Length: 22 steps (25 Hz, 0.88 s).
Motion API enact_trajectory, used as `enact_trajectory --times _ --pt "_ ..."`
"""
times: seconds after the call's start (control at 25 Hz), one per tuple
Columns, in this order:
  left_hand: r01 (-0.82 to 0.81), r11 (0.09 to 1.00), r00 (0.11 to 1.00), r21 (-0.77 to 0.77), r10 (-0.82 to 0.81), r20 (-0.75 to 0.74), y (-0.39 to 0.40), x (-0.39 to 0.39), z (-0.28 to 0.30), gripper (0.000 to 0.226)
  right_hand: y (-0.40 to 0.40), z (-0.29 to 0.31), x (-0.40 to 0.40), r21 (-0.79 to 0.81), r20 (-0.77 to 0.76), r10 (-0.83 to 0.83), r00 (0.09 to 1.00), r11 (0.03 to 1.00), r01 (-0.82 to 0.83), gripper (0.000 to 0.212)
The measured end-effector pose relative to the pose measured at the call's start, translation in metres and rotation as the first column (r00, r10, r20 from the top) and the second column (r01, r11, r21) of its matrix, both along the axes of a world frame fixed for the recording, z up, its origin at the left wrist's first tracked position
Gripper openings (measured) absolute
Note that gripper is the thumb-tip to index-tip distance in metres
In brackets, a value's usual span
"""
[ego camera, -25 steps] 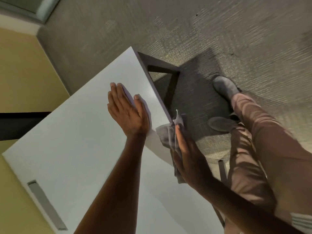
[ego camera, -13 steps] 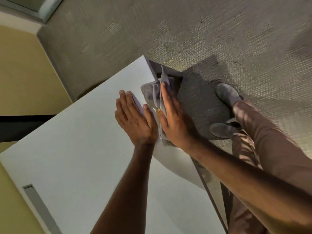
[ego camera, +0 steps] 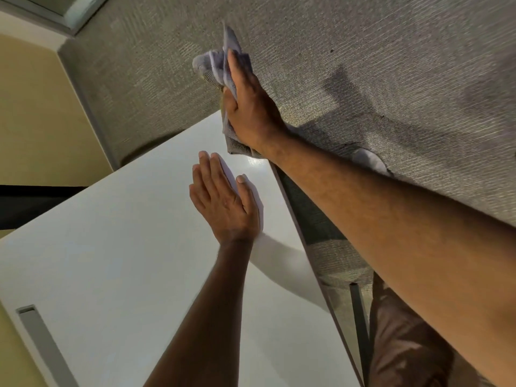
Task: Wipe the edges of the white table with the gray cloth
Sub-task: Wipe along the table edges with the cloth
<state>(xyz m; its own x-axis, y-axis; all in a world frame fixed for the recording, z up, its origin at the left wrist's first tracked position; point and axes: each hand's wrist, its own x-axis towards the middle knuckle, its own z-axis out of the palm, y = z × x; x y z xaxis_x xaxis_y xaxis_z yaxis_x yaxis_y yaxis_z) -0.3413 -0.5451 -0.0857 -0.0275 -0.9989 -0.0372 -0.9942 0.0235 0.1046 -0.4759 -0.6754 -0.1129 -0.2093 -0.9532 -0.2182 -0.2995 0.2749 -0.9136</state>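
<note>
Your left hand [ego camera: 223, 199] lies flat on the white table [ego camera: 117, 247], palm down, fingers together and the thumb out to the side, not far from the table's right edge. Your right hand [ego camera: 248, 107] reaches past the far corner of the table with the gray cloth [ego camera: 216, 62] held against its palm; the fingers are stretched out along the cloth rather than curled, so you cannot tell how tightly it is gripped. The cloth bunches up beyond your fingertips over the gray carpet [ego camera: 363, 51], and its lower end trails under your wrist onto the table's far corner. A gray slot [ego camera: 42, 342] sits in the tabletop near its left edge.
</note>
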Motion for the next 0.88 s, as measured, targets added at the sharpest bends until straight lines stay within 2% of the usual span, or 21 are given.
enact_trajectory --times 0.12,0.24,0.4,0.48,0.56,0.72,0.76,0.88 --pt "0.013 1.0 1.0 0.002 -0.013 0.002 0.0 0.001 -0.001 0.068 0.039 0.006 0.001 -0.042 0.072 -0.065 0.995 0.997 0.068 0.065" --pt "0.011 1.0 1.0 0.016 -0.011 -0.028 0.001 0.003 0.001 0.068 0.118 0.012 0.007 -0.015 0.132 -0.04 0.99 0.999 0.042 0.065" --pt "0.007 1.0 1.0 0.024 -0.007 -0.021 0.0 0.004 0.0 0.067 0.258 0.022 0.027 0.095 -0.113 0.026 0.993 0.995 -0.016 0.059" --pt "0.008 0.999 1.0 0.031 -0.008 -0.016 -0.001 0.004 -0.002 0.067 0.29 0.022 0.031 0.133 -0.061 0.033 0.998 0.991 -0.025 0.06" --pt "0.003 0.999 1.0 0.038 -0.003 -0.018 -0.001 0.006 -0.003 0.067 0.288 0.023 0.033 0.131 -0.002 0.012 1.0 0.991 -0.011 0.067" --pt "-0.005 0.998 1.0 0.059 0.007 -0.03 -0.001 0.005 -0.003 0.067 0.239 0.023 0.033 0.103 -0.185 -0.025 0.982 0.994 0.045 0.064" --pt "-0.002 0.998 1.0 0.063 0.004 -0.026 -0.001 0.005 -0.002 0.067 0.221 0.022 0.032 0.09 -0.19 -0.026 0.982 0.995 0.043 0.064" --pt "-0.006 0.996 1.0 0.088 0.006 -0.006 -0.001 0.005 0.001 0.066 0.157 0.017 0.025 0.049 -0.074 -0.023 0.997 0.998 0.027 0.066"
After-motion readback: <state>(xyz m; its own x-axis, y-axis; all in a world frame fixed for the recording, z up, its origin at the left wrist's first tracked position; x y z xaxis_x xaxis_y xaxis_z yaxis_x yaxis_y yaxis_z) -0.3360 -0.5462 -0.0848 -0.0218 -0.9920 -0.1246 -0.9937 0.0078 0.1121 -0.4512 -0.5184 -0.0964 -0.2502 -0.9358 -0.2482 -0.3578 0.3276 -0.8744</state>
